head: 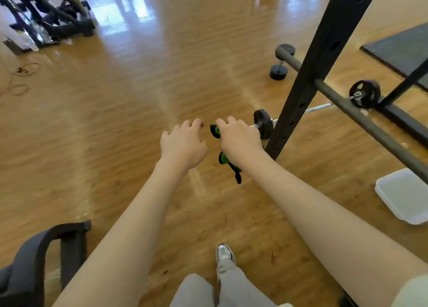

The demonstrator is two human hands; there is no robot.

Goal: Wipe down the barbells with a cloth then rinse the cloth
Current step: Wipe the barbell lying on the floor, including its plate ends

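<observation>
Fingers [223,122] of right hand [238,141] grip green-and-black cloth [223,159] w/ loose end dangling; left hand [183,144] open, empty. Small chrome barbell w/ black plates [264,123] lies on wood floor, just beyond. Risk: dangling cloth may slip or snag.

- A glossy wooden floor [129,112] of honey colour is seen across the whole view, with bright reflections at the far side.
- A short barbell [319,108] with black plates lies on it, behind a black upright of a rack [324,58].
- A black dumbbell [281,62] is placed further away, near the end of a grey bar.
- A white shallow tray [405,195] rests at the right edge.
- A dark mat [400,49] is laid at the far right.
- Thin cables [23,79] are coiled at the left.
- A silver shoe [224,255] stands at the bottom centre.
- Part of a black chair [41,260] is seen at the lower left.
</observation>
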